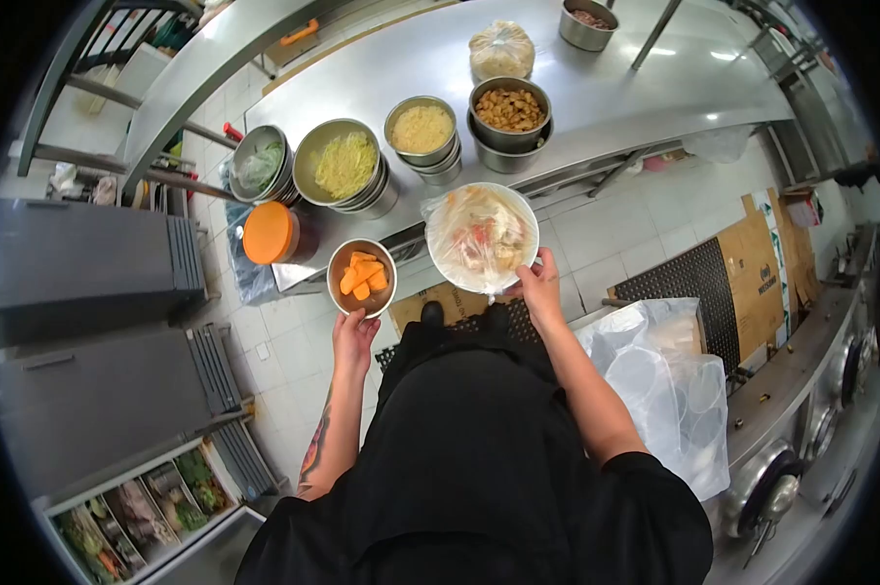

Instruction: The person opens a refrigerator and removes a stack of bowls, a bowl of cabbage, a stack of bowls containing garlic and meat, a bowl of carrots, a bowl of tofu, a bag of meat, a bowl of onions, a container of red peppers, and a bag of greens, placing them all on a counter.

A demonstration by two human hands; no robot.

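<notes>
My left hand [354, 336] grips the near rim of a small metal bowl [335, 283] with orange chunks [364, 275], possibly carrot, in it. In my right hand [537, 283] is a round white bowl [526, 219], held at its right edge. A clear plastic bag [474, 229] of pale and reddish food lies in that white bowl; its exact contents are hard to make out. Both bowls are held apart from each other, in front of my body and near the steel table's front edge. My thumb and fingers are closed on each rim.
On the steel table [372, 78] stand metal bowls of yellow-green shreds [345, 166], pale grains [421, 130] and brown cubes [507, 109]. An orange-lidded tub [270, 233] sits at its left corner. An open drawer [153, 507] is at lower left; a stove counter [801, 390] runs along the right.
</notes>
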